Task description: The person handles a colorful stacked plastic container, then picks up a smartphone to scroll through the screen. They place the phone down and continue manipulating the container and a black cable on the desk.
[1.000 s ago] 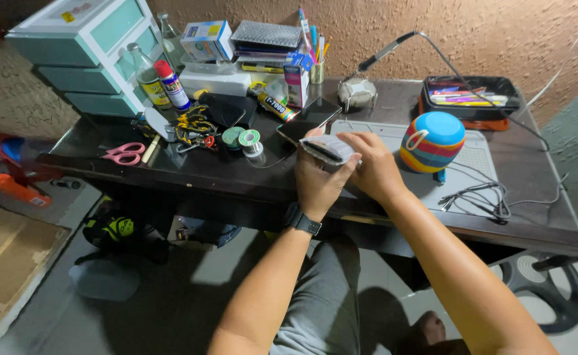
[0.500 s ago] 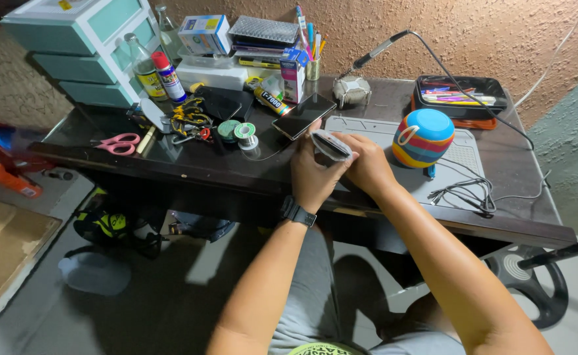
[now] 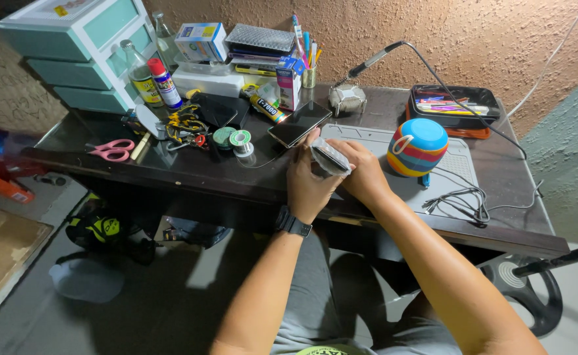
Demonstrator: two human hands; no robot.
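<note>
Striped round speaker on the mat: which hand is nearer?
Right. The right hand sits just left of the striped speaker, short gap between. The left hand is farther left, beyond the small wrapped item both hands hold.

Single head view, looking steeply down, close over desk (image 3: 190,174)

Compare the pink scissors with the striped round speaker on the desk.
The pink scissors lie flat near the left edge of the desk; the striped speaker stands right of the hands. The scissors are thin and one colour; the speaker is bulky and round, banded blue, yellow and red. Neither is touched by a hand.
</note>
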